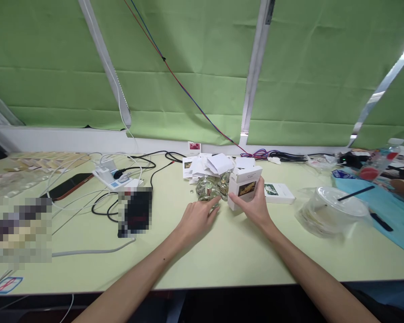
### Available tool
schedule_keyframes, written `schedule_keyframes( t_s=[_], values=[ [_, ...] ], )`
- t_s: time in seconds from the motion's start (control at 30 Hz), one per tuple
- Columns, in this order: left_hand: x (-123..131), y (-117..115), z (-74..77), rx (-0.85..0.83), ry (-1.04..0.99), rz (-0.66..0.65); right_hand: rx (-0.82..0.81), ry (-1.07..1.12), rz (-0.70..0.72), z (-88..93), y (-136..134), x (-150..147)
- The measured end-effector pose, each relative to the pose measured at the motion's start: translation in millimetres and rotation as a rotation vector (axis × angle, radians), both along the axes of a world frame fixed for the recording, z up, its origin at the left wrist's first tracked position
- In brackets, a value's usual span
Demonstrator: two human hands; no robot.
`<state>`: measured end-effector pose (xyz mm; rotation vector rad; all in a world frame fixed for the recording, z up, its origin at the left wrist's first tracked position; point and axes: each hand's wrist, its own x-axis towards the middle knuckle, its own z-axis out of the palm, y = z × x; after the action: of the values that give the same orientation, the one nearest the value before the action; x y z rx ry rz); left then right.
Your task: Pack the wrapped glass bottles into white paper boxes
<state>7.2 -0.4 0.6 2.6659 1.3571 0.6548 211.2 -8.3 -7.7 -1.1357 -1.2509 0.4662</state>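
My right hand (252,204) grips a small white box (245,185) with a dark and gold picture on its front, thumb on the near side. The box stands upright, slightly tilted. To its left, my left hand (198,216) reaches to a heap of shiny, clear, round pieces (207,186), whose kind I cannot make out. Its index finger is stretched out onto the heap and the thumb is apart from it; the other fingers are partly hidden. Behind the heap lies a pile of white folded cards or papers (202,166). A second white box (278,193) lies flat right of my right hand.
A lidded clear plastic tub (336,208) with a black straw-like stick stands on the right, beside a blue cloth (387,220). Left are a white power strip (116,179), loose cables and a dark phone (69,186). A cable bundle (283,156) runs along the back.
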Motion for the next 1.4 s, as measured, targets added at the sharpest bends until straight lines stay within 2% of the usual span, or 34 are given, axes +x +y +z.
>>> schedule_keyframes(
  t_s=[0.27, 0.6, 0.77, 1.0, 1.2, 1.4],
  values=[
    [-3.9, 6.4, 4.9, 0.094, -0.100, 0.034, 0.005, 0.018, 0.003, 4.7, -1.9, 4.1],
    [-4.7, 6.4, 17.8, 0.000, 0.046, 0.436, -0.004, 0.014, -0.003, 5.3, -4.9, 7.7],
    [-3.4, 5.3, 22.2, -0.025, 0.114, 0.542, 0.008, 0.007, 0.003, 2.8, -3.5, 9.9],
    [-6.5, 9.3, 23.0, -0.061, 0.163, 0.586, 0.000, -0.015, -0.013, -0.5, -3.1, 11.2],
    [-15.2, 18.8, 20.6, -0.029, 0.171, 0.617, 0.011, -0.028, -0.008, -1.6, -2.8, 13.2],
    [-30.0, 40.6, 8.2, 0.066, 0.090, 0.473, 0.003, -0.035, -0.008, 0.3, -4.5, 12.8]
  ],
)
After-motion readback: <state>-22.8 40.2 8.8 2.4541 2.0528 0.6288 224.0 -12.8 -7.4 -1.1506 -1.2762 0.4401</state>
